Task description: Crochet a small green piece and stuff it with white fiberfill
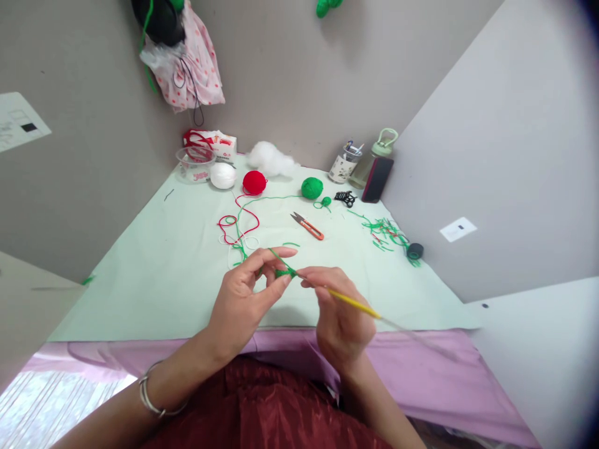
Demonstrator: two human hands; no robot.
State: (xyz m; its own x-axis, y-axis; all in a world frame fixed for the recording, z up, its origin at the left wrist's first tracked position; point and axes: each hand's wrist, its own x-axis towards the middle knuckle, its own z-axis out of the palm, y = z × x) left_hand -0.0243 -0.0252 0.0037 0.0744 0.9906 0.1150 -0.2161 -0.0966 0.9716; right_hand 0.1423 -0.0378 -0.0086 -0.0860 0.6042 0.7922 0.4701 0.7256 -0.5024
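My left hand pinches a small piece of green crochet work between thumb and fingers, with a strand of green yarn running over its raised index finger. In my right hand is a crochet hook with a yellow handle; its tip meets the green piece at my left fingertips. The hook's back end is blurred. Green yarn trails from near my left hand toward a green yarn ball farther back on the table. My fingers partly hide the crochet work.
Orange thread snips lie beyond my hands. Behind stand a red yarn ball, a white yarn ball, stuffing and a clear tub. At right are green yarn scraps, black tape, a phone, a bottle and a pen cup.
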